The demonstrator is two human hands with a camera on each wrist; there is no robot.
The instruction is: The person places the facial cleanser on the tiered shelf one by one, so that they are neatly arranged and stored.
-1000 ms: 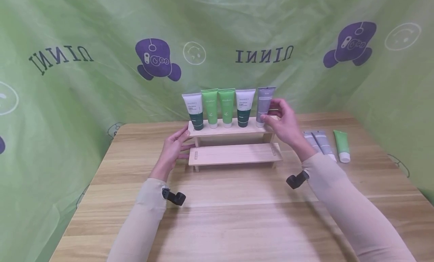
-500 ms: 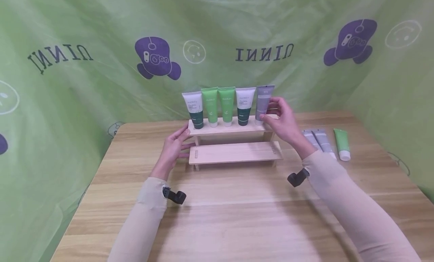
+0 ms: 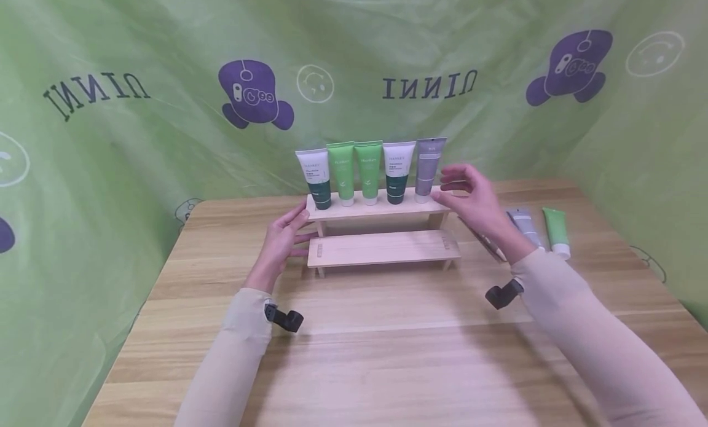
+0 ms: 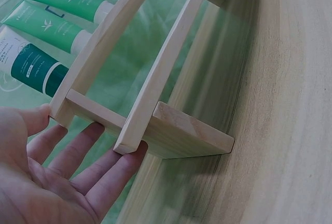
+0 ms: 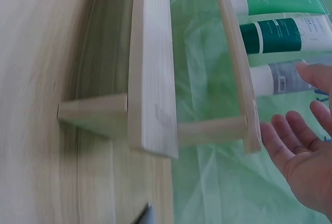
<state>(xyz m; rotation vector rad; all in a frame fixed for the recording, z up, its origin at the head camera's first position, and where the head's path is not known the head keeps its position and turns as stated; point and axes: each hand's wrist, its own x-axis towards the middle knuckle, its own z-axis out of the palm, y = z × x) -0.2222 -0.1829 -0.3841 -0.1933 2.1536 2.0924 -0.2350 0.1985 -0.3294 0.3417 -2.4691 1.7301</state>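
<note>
A two-tier wooden rack stands on the table. On its upper shelf, a row of squeeze tubes stands on their caps: a white-and-dark-green tube, two green tubes, another white-and-dark-green tube and a grey tube at the right end. My left hand touches the rack's left end, fingers extended along its shelf edges and leg in the left wrist view. Just right of the grey tube is my right hand, with thumb and fingers spread apart and nothing held.
On the table to the right lie a green tube and a grey tube; another tube shows partly beneath my right hand. A green printed curtain hangs behind and at both sides.
My right hand has let go of the grey tube and moved slightly right, leaving it upright on the upper shelf. The left hand stays at the rack's left end.
</note>
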